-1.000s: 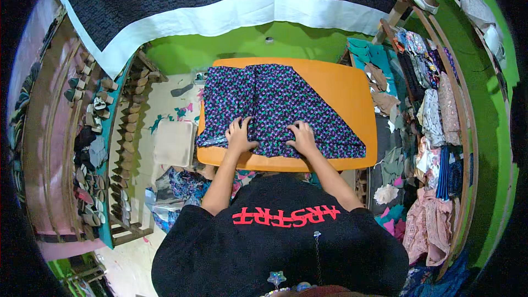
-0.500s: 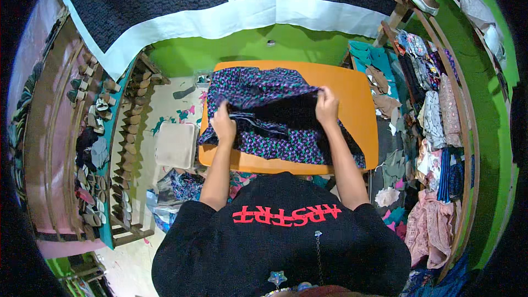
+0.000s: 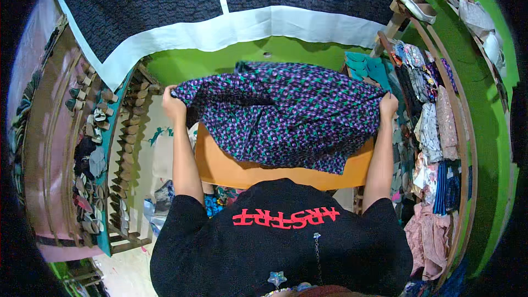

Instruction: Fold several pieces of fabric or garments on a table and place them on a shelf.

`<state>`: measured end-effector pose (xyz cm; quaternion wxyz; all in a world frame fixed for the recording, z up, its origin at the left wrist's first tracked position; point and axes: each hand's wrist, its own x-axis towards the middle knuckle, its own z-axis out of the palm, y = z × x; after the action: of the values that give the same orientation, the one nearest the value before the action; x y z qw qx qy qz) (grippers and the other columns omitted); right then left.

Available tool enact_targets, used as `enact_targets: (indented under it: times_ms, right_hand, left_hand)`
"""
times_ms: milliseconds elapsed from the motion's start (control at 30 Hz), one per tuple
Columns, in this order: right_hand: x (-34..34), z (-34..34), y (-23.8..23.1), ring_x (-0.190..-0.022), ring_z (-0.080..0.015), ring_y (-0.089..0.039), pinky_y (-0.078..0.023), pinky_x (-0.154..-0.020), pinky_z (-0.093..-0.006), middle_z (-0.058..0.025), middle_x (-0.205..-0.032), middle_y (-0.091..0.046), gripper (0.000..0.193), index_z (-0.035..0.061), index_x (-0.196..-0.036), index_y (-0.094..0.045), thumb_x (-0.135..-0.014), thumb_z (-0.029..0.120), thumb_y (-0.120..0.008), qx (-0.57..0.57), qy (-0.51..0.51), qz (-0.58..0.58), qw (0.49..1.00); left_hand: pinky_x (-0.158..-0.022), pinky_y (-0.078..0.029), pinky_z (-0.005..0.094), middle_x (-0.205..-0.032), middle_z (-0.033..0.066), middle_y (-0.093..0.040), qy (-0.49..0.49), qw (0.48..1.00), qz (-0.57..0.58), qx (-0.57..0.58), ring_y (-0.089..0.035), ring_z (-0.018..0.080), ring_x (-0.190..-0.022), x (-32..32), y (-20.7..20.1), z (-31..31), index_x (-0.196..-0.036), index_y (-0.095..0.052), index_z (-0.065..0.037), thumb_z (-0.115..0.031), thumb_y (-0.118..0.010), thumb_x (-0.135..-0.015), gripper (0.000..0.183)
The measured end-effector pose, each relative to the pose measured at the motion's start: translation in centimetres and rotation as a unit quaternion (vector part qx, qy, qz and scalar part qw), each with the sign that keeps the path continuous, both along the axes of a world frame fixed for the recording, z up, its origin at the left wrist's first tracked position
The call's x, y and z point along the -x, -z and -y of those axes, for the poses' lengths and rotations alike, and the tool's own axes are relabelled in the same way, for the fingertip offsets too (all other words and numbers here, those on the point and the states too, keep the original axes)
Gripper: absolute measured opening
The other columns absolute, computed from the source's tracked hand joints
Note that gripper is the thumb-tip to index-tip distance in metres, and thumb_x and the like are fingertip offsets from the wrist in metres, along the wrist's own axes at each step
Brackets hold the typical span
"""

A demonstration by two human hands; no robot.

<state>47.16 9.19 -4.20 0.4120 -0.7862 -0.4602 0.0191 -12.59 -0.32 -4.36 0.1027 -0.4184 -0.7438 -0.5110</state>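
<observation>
A dark floral cloth (image 3: 291, 113) with purple and green print is spread wide between my hands over an orange table (image 3: 242, 173). My left hand (image 3: 175, 104) is closed on its left corner, and my right hand (image 3: 388, 105) grips its right edge. Between them the cloth sags in folds, its lower edge hanging toward the near side of the table. Whether it is a garment or a plain length of fabric cannot be made out. Most of the tabletop is hidden beneath it.
Wooden racks of shoes (image 3: 129, 137) stand along the left. On the right, a wooden rack (image 3: 467, 148) holds folded and hanging clothes (image 3: 434, 132). Teal cloth (image 3: 366, 69) lies beyond the table's far right corner. A dark curtain with a white border (image 3: 247, 22) hangs at the back.
My hands have moved far apart, left hand to the left and right hand to the right. The cloth, bunched and gaping over the table before, is now lifted and stretched out.
</observation>
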Motion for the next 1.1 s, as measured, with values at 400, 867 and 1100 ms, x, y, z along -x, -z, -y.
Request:
enact_targets:
  times_ms: [400, 867, 1100]
  right_hand:
    - [14.0, 6.5, 7.0, -0.108, -0.0350, -0.032, -0.024, -0.091, -0.0453, -0.0196, -0.116, -0.034, 0.065, 0.0150, -0.115, -0.041, -0.057, 0.028, -0.066, 0.042, -0.338, 0.147, 0.929]
    - [19.6, -4.5, 7.4, -0.064, -0.0263, -0.057, -0.044, -0.062, -0.0363, -0.0144, -0.068, -0.058, 0.017, 0.0063, -0.071, -0.061, -0.066, 0.023, -0.059, 0.238, -0.550, 0.126, 0.790]
    - [22.6, -8.0, 0.6, -0.096, -0.0323, -0.042, -0.032, -0.086, -0.0371, -0.0200, -0.100, -0.043, 0.035, -0.0004, -0.101, -0.043, -0.069, 0.009, -0.056, -0.146, -0.313, -0.032, 0.938]
  left_hand:
    - [-0.086, -0.027, 0.0496, -0.117, 0.0165, -0.033, -0.029, 0.944, 0.099, 0.314, -0.027, 0.0352, -0.110, -9.1, 9.7, 0.7, -0.111, -0.036, -0.010, -0.028, -0.061, -0.066, 0.054]
    - [-0.083, -0.034, 0.0428, -0.109, 0.0139, -0.041, -0.115, 0.878, 0.066, 0.460, -0.039, 0.0320, -0.101, -9.3, 13.9, 8.1, -0.110, -0.040, -0.007, -0.034, -0.068, -0.061, 0.063]
    - [-0.074, -0.039, 0.0395, -0.084, 0.0089, -0.059, -0.004, 0.910, 0.129, 0.394, -0.053, 0.0265, -0.084, -10.0, 14.6, 7.4, -0.084, -0.059, -0.010, -0.033, -0.062, -0.066, 0.029]
